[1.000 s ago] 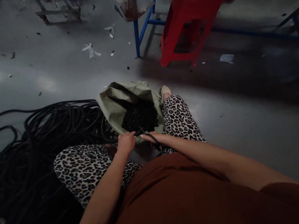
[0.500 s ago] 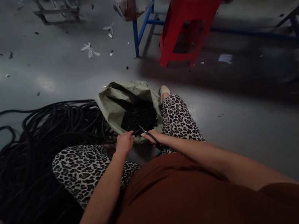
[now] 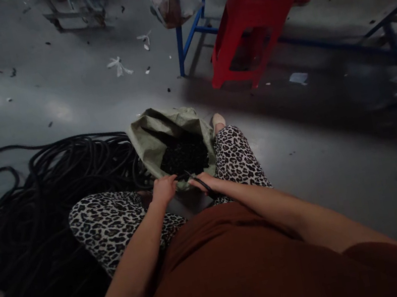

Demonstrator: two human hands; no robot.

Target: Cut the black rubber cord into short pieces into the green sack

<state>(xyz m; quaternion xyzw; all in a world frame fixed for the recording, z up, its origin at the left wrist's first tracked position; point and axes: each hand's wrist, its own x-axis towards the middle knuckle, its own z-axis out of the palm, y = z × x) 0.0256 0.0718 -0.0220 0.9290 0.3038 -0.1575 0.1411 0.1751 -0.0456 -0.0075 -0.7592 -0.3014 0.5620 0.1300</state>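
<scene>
My left hand (image 3: 165,189) is closed around a thin black cord (image 3: 180,176), whose short end sticks out past the fingertips. Black-handled scissors (image 3: 204,184) are gripped in my right hand (image 3: 212,181), with the blades pointing left toward that end. It is too dark to tell whether the blades touch the cord. Both hands are over the near rim of a pale green woven sack (image 3: 144,145). Many small black pieces (image 3: 185,156) lie inside it. The sack stands between my knees.
A big tangled heap of black cord (image 3: 82,164) spreads over the floor at the left. Ahead stand a red plastic stool (image 3: 254,10) and a blue metal frame (image 3: 180,52) with a clear bag (image 3: 173,4) hanging from it. Beyond is a wheeled cart (image 3: 76,19). White scraps (image 3: 118,66) litter the floor.
The scissors' blades have swung down slightly and look closer together. The cord end past my left fingers looks shorter. My hands have barely moved.
</scene>
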